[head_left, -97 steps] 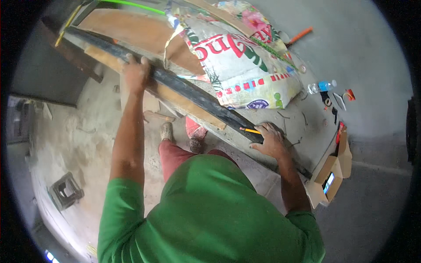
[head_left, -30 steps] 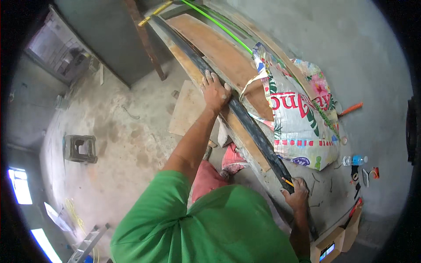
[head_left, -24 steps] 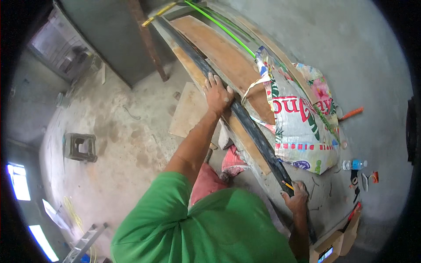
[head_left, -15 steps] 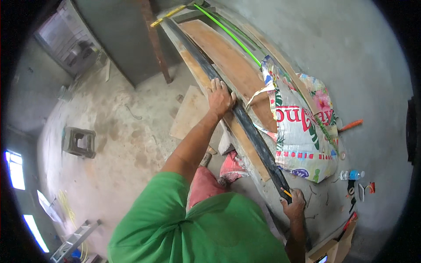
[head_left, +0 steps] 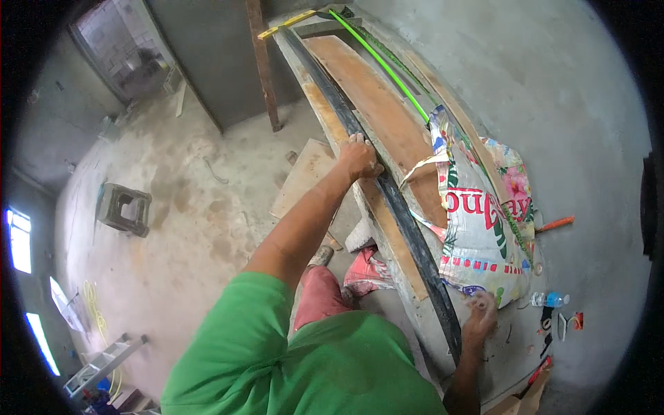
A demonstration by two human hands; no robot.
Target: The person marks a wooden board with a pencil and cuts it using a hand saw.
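i'm pressing my left hand (head_left: 360,158), fingers curled over the long black strip (head_left: 408,228) running diagonally through frame centre along the counter (head_left: 415,311), steadying it; my right hand (head_left: 479,319) is resting fingers spread near its lower end.

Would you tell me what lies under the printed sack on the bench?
The printed sack lies across a brown wooden board and the grey bench top. A green rod runs beneath its upper edge; anything else underneath is covered.

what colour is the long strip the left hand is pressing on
Black: the long narrow strip under the left hand is black, clearest in the head view.
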